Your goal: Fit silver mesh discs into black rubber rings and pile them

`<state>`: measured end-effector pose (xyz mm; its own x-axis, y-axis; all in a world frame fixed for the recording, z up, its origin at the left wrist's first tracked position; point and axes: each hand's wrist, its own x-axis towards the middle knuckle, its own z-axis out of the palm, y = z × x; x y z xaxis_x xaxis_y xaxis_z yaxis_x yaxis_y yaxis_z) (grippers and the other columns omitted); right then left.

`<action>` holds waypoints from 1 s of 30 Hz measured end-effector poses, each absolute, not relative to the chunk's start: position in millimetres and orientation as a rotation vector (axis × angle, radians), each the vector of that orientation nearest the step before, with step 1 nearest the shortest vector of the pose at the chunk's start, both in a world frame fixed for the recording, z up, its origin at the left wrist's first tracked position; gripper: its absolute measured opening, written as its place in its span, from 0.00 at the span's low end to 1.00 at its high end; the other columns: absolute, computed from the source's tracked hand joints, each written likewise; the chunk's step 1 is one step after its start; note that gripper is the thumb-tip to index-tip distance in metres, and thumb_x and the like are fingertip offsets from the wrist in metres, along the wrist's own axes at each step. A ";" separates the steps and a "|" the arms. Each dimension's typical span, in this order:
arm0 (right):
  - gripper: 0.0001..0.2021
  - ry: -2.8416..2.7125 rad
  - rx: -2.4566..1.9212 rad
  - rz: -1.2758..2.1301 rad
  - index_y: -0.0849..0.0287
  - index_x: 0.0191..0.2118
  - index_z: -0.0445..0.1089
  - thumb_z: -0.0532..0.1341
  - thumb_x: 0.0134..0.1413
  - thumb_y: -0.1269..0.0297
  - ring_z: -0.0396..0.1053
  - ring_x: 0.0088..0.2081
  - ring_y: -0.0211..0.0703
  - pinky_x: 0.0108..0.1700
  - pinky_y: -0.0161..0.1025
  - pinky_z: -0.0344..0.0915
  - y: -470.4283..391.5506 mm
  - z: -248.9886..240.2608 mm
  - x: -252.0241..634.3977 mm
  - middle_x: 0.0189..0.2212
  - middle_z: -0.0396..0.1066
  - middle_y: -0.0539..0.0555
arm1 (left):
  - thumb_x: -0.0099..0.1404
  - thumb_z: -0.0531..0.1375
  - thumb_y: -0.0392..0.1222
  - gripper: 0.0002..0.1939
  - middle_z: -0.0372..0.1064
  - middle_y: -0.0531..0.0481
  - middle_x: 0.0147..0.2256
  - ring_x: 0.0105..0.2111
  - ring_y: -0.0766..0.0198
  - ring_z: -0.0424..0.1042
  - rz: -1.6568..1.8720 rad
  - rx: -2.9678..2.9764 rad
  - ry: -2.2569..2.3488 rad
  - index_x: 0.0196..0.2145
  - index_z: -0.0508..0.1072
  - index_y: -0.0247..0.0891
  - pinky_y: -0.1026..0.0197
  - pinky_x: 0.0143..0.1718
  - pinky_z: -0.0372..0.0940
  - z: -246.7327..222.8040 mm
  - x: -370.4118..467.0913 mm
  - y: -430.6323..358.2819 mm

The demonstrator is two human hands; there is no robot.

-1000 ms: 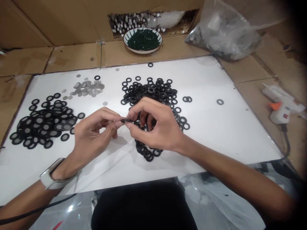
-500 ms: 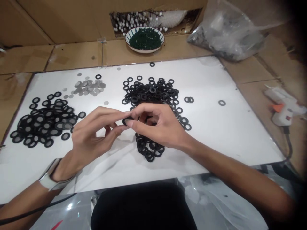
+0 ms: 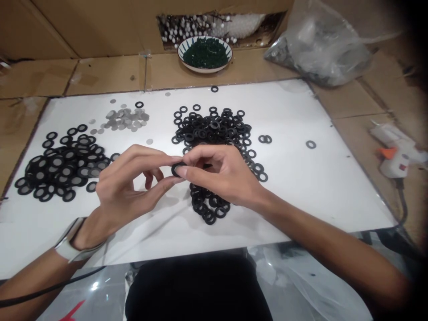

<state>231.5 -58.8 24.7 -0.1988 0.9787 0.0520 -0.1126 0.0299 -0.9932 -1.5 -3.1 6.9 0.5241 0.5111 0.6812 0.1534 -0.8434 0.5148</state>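
Between the fingertips of my left hand [image 3: 117, 185] is a black rubber washer [image 3: 174, 170], pinched by its edge above the white board. My right hand [image 3: 232, 176] meets it from the other side, its thumb pressed onto the washer's face and index finger at the upper edge. That thumb covers the middle, so I cannot tell whether a disc sits inside. Below and behind my right hand spreads a pile of black washers [image 3: 200, 127], partly hidden by it. Left of my left hand lies a heap of washers with grey centres [image 3: 63, 171]. Loose grey discs [image 3: 127, 118] are scattered behind that hand.
A bowl of dark green bits [image 3: 204, 69] stands behind the white board [image 3: 294, 191]. At the back right rests a clear plastic bag [image 3: 327, 58]. A glue gun [image 3: 396, 151] with a cord lies at the right. Single washers [image 3: 310, 144] lie apart on the board.
Both hands stay together on the same washer, which now shows slightly more of its face. The whole view has shifted a little; the piles look unchanged.
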 end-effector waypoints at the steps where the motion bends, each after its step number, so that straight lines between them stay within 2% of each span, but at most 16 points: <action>1: 0.11 -1.293 -0.997 1.379 0.60 0.39 0.84 0.81 0.60 0.60 0.70 0.33 0.36 0.35 0.35 0.67 -58.9 24.0 231.7 0.34 0.80 0.49 | 0.69 0.77 0.33 0.29 0.83 0.48 0.46 0.31 0.64 0.76 1.250 2.369 0.548 0.64 0.83 0.55 0.59 0.26 0.72 6.7 -1.7 -3.2; 7: 0.11 -1.311 -0.999 1.422 0.58 0.40 0.85 0.80 0.61 0.57 0.71 0.33 0.37 0.35 0.35 0.67 -60.2 20.8 232.4 0.33 0.78 0.49 | 0.66 0.80 0.38 0.26 0.83 0.48 0.44 0.31 0.62 0.76 1.260 2.317 0.590 0.59 0.84 0.55 0.57 0.23 0.70 3.5 -3.9 -2.6; 15: 0.12 -1.261 -1.014 1.495 0.59 0.39 0.84 0.81 0.60 0.57 0.67 0.31 0.36 0.31 0.34 0.63 -61.2 20.4 230.2 0.28 0.73 0.47 | 0.68 0.80 0.42 0.22 0.81 0.50 0.42 0.31 0.64 0.75 1.268 2.303 0.626 0.56 0.81 0.52 0.59 0.23 0.70 1.9 -3.7 -7.4; 19: 0.12 -1.236 -0.999 1.528 0.59 0.40 0.84 0.82 0.59 0.58 0.66 0.30 0.36 0.29 0.33 0.63 -62.2 21.6 229.7 0.28 0.72 0.47 | 0.66 0.80 0.38 0.25 0.80 0.50 0.43 0.32 0.63 0.75 1.274 2.269 0.615 0.57 0.81 0.52 0.58 0.24 0.71 3.0 -2.5 -12.0; 25: 0.14 -1.239 -0.962 1.546 0.58 0.38 0.83 0.82 0.58 0.56 0.63 0.28 0.35 0.28 0.34 0.60 -60.4 18.3 229.4 0.26 0.67 0.45 | 0.62 0.84 0.42 0.33 0.82 0.47 0.46 0.30 0.64 0.76 1.252 2.288 0.597 0.62 0.84 0.55 0.58 0.23 0.68 2.8 -2.3 -7.7; 30: 0.13 -1.259 -0.949 1.551 0.58 0.38 0.82 0.81 0.60 0.56 0.61 0.27 0.34 0.28 0.34 0.59 -60.4 16.3 230.1 0.26 0.66 0.44 | 0.67 0.79 0.36 0.35 0.82 0.46 0.49 0.34 0.64 0.78 1.182 2.407 0.419 0.68 0.82 0.56 0.61 0.25 0.71 5.0 -8.7 3.9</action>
<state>230.1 -60.4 16.3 -0.3032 0.9526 -0.0243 -0.1719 -0.0798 -0.9819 -8.7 3.9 5.0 0.5925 0.4419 0.6735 0.0811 -0.8646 0.4959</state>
